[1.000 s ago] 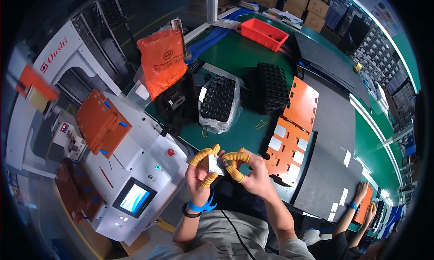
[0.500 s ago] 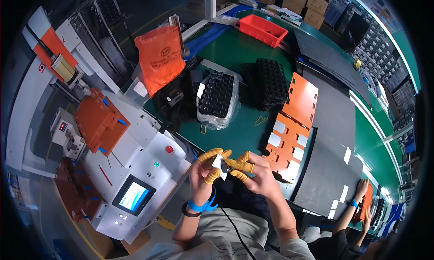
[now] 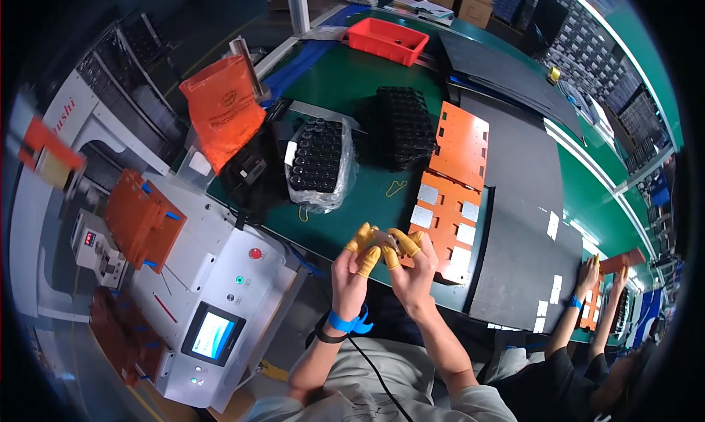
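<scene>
My left hand (image 3: 352, 275) and my right hand (image 3: 413, 269), both in yellow finger cots, meet in front of my chest at the green table's near edge. Between their fingertips is a small metal plate (image 3: 385, 240), seen nearly edge-on and partly hidden. Both hands pinch it. Beyond them to the right lies an orange fixture board (image 3: 435, 235) with several flat silver plates (image 3: 421, 216) set in it. A plain orange board (image 3: 461, 144) adjoins its far end. Ahead to the left sits a tray of black round parts (image 3: 321, 154) in clear plastic.
Black trays (image 3: 404, 128) are stacked farther back, near a red bin (image 3: 388, 41). An orange bag (image 3: 222, 112) stands at the left. A white machine with a lit screen (image 3: 214, 335) is beside me. At far right, a co-worker's hands (image 3: 590, 271) hold an orange board (image 3: 622, 261).
My view has swung right. The metal plate has turned from face-on to nearly edge-on between my fingers, and my hands have shifted around it. The co-worker has raised an orange board.
</scene>
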The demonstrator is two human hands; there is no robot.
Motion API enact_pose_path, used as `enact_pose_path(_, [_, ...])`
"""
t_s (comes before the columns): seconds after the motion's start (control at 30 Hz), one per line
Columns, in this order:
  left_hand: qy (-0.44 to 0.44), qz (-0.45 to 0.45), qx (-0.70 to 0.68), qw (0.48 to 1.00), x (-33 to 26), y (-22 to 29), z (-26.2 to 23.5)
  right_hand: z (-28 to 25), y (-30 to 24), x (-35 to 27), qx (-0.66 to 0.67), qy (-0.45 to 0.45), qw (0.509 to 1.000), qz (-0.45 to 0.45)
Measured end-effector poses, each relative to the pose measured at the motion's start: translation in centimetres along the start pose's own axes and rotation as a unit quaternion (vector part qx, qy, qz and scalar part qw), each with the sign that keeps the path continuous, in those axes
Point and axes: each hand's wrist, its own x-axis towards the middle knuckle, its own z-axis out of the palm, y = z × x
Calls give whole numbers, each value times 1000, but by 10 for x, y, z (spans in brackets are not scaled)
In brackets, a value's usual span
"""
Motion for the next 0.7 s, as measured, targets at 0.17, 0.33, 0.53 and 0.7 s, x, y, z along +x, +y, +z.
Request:
enact_pose_path(0.17, [-44, -196, -125, 972, -8, -42, -15, 2, 7, -28, 16, 17, 998, 59])
enact_pose_path(0.33, [62, -97, -6, 993, 3, -46, 5, -10, 29, -46, -12, -48, 998, 23])
enact_pose_path(0.53, [-28, 43, 340, 939, 60, -50, 0, -67, 58, -75, -99, -12, 987, 129])
enact_pose_path(0.7, [-109, -22, 488, 866, 88, -67, 14, -101, 68, -99, -75, 50, 976, 197])
